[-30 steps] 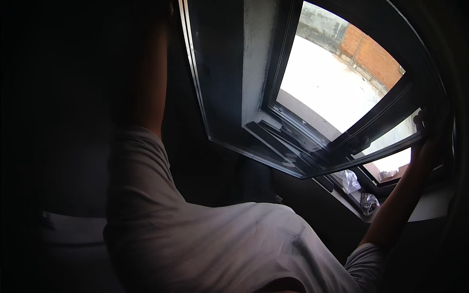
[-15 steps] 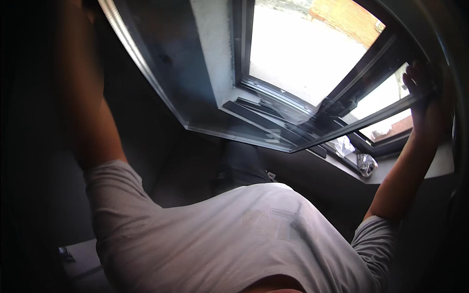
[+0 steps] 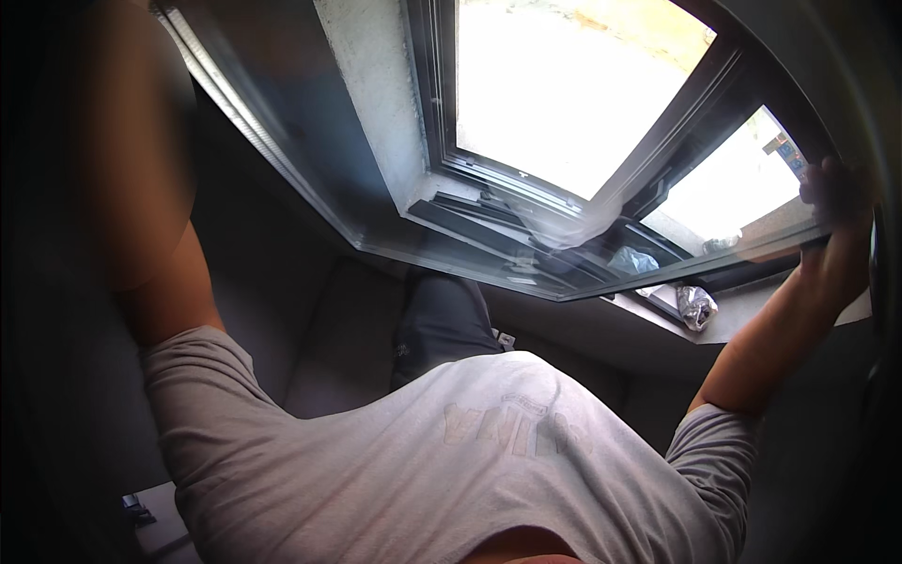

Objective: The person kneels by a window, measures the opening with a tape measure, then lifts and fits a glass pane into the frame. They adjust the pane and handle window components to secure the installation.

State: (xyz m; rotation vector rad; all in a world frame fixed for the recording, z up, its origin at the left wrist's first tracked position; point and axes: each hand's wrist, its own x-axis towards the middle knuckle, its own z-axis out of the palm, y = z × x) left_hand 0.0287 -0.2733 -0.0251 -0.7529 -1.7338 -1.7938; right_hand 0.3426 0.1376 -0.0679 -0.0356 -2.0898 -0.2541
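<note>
In front of my chest is a large glass pane (image 3: 301,122) with a metallic strip along its edge, tilted toward the window opening. My right hand (image 3: 836,202) is closed round the pane's right-hand edge, its fingers partly lost in shadow. On the other side my left forearm (image 3: 141,160) reaches up along the pane's left edge. The left hand itself lies beyond the dark rim of the picture. Through the glass a dark window frame (image 3: 728,70) shows, with bright daylight behind it.
Black profile strips (image 3: 470,230) lie on the sill behind the pane. Crumpled clear plastic wrap (image 3: 695,306) sits on the sill near my right forearm. My leg (image 3: 437,320) in dark trousers is below the pane. A pale object (image 3: 164,517) stands at the lower left.
The window and sill have shifted left in the picture, and the pane's lower corner sits slightly lower. My right hand has come down a little, its fingers more curled.
</note>
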